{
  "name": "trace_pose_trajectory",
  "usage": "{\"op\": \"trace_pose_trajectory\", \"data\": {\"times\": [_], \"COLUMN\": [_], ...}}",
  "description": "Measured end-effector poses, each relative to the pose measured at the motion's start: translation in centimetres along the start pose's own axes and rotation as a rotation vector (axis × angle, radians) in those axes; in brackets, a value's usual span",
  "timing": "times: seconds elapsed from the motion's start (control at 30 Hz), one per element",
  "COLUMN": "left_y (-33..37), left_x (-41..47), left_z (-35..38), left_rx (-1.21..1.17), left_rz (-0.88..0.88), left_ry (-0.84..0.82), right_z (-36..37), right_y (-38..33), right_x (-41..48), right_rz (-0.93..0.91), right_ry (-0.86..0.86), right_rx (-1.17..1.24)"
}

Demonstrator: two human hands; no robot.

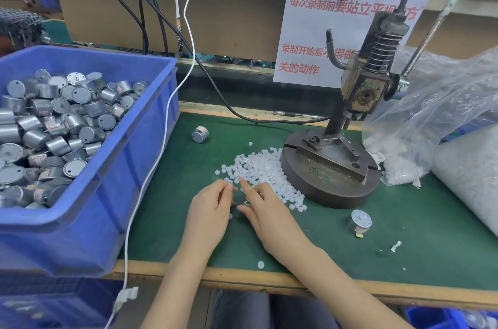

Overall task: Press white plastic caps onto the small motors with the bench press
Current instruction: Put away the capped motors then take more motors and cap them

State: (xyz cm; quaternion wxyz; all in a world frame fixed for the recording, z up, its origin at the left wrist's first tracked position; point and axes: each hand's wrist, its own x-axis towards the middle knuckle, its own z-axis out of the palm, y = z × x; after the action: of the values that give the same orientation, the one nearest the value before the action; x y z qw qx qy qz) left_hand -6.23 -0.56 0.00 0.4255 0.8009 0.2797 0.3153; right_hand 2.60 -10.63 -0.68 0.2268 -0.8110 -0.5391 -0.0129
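Loading step here, not the pressing step yet, I'd say. Both hands are down at the near edge of the pile of white caps [265, 169] on the green table [417, 234]. As far as I can see, no motor sits in the fixture of the bench press [358, 91], which stands just behind the pile.

Right hand [269, 216]: the grip is curled around something small, with a green bit poking out between thumb and forefinger. It looks like a motor [246, 203], but most of it is hidden under the palm. The index finger [244, 185] sticks out straight, its tip right in among the caps.

Left hand [210, 212]: the fingertips are drawn together in a pinch shape at the pile's edge. Whether there's actually a cap in that pinch I can't tell; it's too small to make out.

My guess for the next move is to get a single cap onto the motor's shaft end and sit it square. Then the motor goes to the press fixture and a hand goes to the lever [431, 29] up on the right. The caps are tiny and piled loose, so it calls for a fine fingertip pinch so that only one comes away.

The rest of the stock is close by:
- The blue bin [134, 167] on the left is full of motors.
- One loose motor [200, 134] lies near the bin.
- Another motor [359, 222] sits in front of the press base.
- A plastic bag [431, 113] to the right of the press holds more caps.
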Motion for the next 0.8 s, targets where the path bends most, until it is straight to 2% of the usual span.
{"op": "trace_pose_trajectory", "data": {"times": [0.43,0.67,0.73,0.8], "left_y": [0.0,0.3,0.0,0.0], "left_x": [0.0,-0.2,-0.2,-0.3], "left_z": [0.2,0.1,0.1,0.2], "left_rx": [0.107,0.17,0.184,0.178], "left_rz": [0.014,0.052,0.048,0.047], "left_ry": [-0.031,-0.058,-0.058,-0.059], "right_z": [0.0,0.0,0.3,0.1], "right_y": [-0.9,-2.0,-2.1,-2.1], "right_x": [-0.1,-0.3,-0.2,-0.2], "right_rz": [-0.004,-0.049,-0.004,0.047], "right_ry": [0.033,0.303,0.294,0.188], "right_rx": [-0.058,-0.231,-0.265,-0.259]}}
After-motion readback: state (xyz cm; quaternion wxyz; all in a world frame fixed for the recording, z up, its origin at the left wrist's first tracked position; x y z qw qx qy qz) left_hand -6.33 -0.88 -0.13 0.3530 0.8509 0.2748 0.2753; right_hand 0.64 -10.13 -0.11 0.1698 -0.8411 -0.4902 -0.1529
